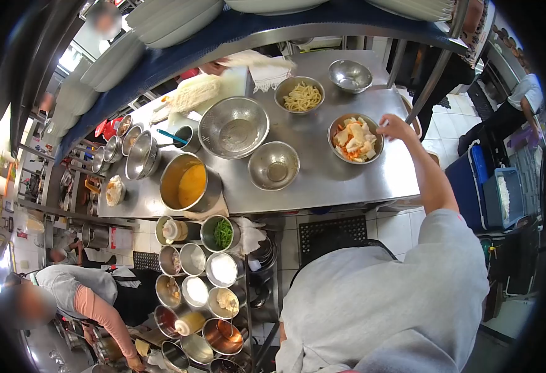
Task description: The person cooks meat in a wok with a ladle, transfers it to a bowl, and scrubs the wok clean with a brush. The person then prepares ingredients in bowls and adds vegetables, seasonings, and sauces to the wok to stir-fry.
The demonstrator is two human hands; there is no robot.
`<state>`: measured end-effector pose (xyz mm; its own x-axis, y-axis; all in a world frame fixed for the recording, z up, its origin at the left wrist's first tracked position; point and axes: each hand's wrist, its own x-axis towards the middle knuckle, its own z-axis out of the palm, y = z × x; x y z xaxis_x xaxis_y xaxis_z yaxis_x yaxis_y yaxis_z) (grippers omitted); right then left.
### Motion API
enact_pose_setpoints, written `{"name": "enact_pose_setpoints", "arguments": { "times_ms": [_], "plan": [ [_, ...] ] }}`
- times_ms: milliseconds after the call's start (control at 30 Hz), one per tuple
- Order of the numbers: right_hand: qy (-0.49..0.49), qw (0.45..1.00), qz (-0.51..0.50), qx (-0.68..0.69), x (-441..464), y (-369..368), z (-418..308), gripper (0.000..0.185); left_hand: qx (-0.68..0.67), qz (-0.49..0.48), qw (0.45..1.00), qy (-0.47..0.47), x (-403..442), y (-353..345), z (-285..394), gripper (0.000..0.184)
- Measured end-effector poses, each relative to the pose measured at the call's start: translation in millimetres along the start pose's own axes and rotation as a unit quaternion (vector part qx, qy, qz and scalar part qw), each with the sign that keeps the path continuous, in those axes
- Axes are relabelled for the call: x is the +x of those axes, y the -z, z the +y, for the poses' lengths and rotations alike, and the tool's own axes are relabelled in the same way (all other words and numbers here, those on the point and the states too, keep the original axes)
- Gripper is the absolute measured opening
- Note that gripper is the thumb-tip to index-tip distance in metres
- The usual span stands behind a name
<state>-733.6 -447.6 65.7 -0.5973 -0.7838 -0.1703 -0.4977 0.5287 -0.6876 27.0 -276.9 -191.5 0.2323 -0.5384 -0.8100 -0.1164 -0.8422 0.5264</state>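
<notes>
My right hand [396, 128] reaches out over the steel table, its fingers closed at the right rim of a metal bowl [380, 147]. Inside that bowl is a pile of pale, flat pieces [355, 138] with orange shreds among them. Just behind it stand a bowl of thick yellow noodles [303, 97] and a shiny metal bowl [350, 76] with nothing visible in it. Nearer my body, to the left, are a small steel bowl [274, 165] and a wide perforated colander [234, 127]. My left hand is out of sight, hidden below my grey sleeve and torso.
A deep pot of yellow liquid [185, 181] stands on the table [335, 186] at left. Below it, several metal containers hold chopped greens [222, 234] and other ingredients. A shelf of plates [180, 25] hangs overhead. A co-worker [80, 298] stands at lower left.
</notes>
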Motion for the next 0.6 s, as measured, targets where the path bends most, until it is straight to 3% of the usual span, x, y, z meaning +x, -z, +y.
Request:
{"name": "enact_pose_setpoints", "arguments": {
  "times_ms": [33, 100, 267, 367, 467, 600],
  "plan": [
    [0.118, 0.98, 0.087, -0.134, 15, -3, 1, 0.021, 0.001, -0.001, 1.0, -0.001, 2, -3, 2, 0.038],
    [0.21, 0.96, 0.151, -0.111, 50, -16, -15, 0.025, 0.005, -0.003, 1.0, -0.001, 1, -8, 4, 0.038],
    [0.309, 0.937, 0.092, -0.135, 63, -64, -97, 0.02, 0.005, -0.005, 1.0, 0.011, 0, -22, 0, 0.037],
    [0.167, 0.954, 0.127, -0.213, 37, -58, -145, 0.015, -0.001, -0.004, 1.0, 0.016, 3, -28, -3, 0.037],
    [0.14, 0.957, 0.149, -0.205, 46, -54, -134, 0.014, -0.006, -0.001, 1.0, 0.025, -1, -34, -7, 0.037],
    [0.189, 0.965, 0.147, -0.103, 81, -55, -88, 0.014, -0.004, 0.0, 0.999, 0.032, -7, -37, -12, 0.037]
  ]
}}
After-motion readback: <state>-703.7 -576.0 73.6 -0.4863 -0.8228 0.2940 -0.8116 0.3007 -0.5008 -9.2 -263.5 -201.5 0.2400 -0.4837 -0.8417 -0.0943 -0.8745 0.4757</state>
